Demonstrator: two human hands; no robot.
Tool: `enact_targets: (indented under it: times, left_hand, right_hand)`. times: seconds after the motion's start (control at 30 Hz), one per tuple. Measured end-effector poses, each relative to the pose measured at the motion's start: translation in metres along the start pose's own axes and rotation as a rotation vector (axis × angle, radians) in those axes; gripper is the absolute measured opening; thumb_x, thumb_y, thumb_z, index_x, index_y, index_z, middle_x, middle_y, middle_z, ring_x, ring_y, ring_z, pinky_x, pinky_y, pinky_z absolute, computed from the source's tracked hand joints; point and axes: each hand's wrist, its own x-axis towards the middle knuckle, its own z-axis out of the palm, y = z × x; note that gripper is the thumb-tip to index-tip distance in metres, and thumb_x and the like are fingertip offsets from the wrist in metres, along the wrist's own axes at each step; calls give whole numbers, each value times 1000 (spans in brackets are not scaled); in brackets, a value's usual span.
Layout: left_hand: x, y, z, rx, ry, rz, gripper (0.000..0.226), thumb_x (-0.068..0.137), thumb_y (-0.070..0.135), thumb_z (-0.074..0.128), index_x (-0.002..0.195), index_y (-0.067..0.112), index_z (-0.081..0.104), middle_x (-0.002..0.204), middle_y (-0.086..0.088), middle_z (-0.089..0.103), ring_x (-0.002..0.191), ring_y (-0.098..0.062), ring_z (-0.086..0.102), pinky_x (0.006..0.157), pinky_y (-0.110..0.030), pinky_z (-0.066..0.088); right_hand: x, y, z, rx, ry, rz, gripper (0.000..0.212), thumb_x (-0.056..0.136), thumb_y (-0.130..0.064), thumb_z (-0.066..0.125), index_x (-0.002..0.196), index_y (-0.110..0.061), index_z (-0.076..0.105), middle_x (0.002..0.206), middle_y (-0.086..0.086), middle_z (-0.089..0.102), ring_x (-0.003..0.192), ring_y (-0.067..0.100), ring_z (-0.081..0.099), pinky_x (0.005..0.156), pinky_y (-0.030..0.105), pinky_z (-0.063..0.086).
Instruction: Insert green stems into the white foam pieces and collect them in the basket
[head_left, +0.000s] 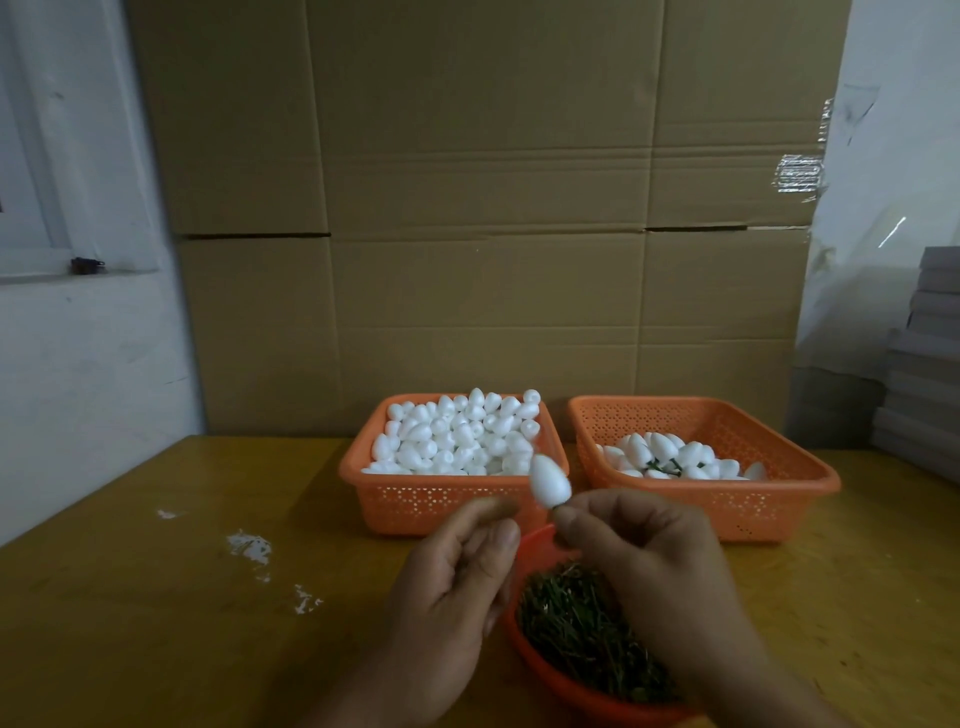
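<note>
The right hand (644, 551) pinched a white foam piece (549, 480) at its lower end, thumb and forefinger closed just under it, so the piece stood tilted above the fingertips; any stem below it was too small to make out. The left hand (457, 587) hung beside it at nine o'clock, fingers loosely curled and gripping nothing, its fingertips near the piece but apart from it.

Under both hands, at six o'clock, sat a red bowl (535, 543) full of green stems (576, 618). Beyond the hands two orange baskets stood side by side on the yellow table (156, 597). The left basket (415, 499), at eleven o'clock from the held piece, was heaped with bare foam pieces (457, 431). The right basket (727, 499), at two o'clock, held a shallower layer of stemmed pieces (675, 457), dark green showing among them. White crumbs (249, 548) lay on the table at nine o'clock. A cardboard wall (478, 208) rose behind the baskets.
</note>
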Motion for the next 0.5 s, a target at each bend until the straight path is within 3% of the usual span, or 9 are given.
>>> enact_targets:
  times: [0.1, 0.17, 0.23, 0.3, 0.37, 0.5]
  left_hand:
    - [-1, -5, 0, 63, 54, -28, 30, 84, 52, 58, 108, 37, 68, 66, 13, 61, 60, 2, 54, 56, -14, 41]
    - [-1, -9, 1, 118, 63, -31, 25, 84, 50, 59, 104, 39, 68, 72, 5, 65, 64, -5, 58, 58, -20, 45]
    - [-1, -12, 3, 184, 67, -29, 22, 83, 55, 59, 101, 44, 66, 82, -2, 69, 75, -13, 64, 68, -29, 51]
    - [-1, -14, 2, 231, 67, -14, 29, 80, 64, 57, 101, 46, 65, 85, 1, 69, 81, -8, 66, 74, -26, 51]
    - [-2, -16, 2, 266, 68, -10, 35, 77, 68, 53, 102, 46, 65, 82, 5, 68, 83, -7, 65, 76, -28, 51]
    - [-2, -17, 1, 288, 59, -12, 36, 76, 69, 52, 102, 48, 64, 72, 16, 59, 72, 1, 56, 69, -22, 44]
  right_hand:
    - [26, 5, -21, -162, 146, 0, 11, 82, -31, 75, 74, -24, 78, 67, 0, 73, 51, 5, 61, 48, 14, 48]
    - [49, 18, -38, -345, 262, -20, 15, 88, -23, 74, 73, -24, 77, 65, -4, 72, 49, -2, 57, 46, 17, 43]
    - [71, 31, -55, -567, 328, -9, 12, 90, -26, 72, 79, -26, 77, 65, -8, 69, 48, 2, 57, 47, 24, 40]
    - [90, 43, -71, -802, 343, 54, 14, 92, -33, 68, 83, -26, 77, 66, -8, 68, 52, 11, 59, 50, 26, 39]
    - [105, 51, -85, -966, 354, 113, 27, 92, -35, 65, 70, -23, 72, 58, -2, 64, 54, 20, 60, 52, 28, 38]
    - [123, 55, -98, -1109, 342, 226, 37, 91, -34, 60, 59, -15, 64, 56, 3, 60, 56, 24, 60, 52, 28, 44]
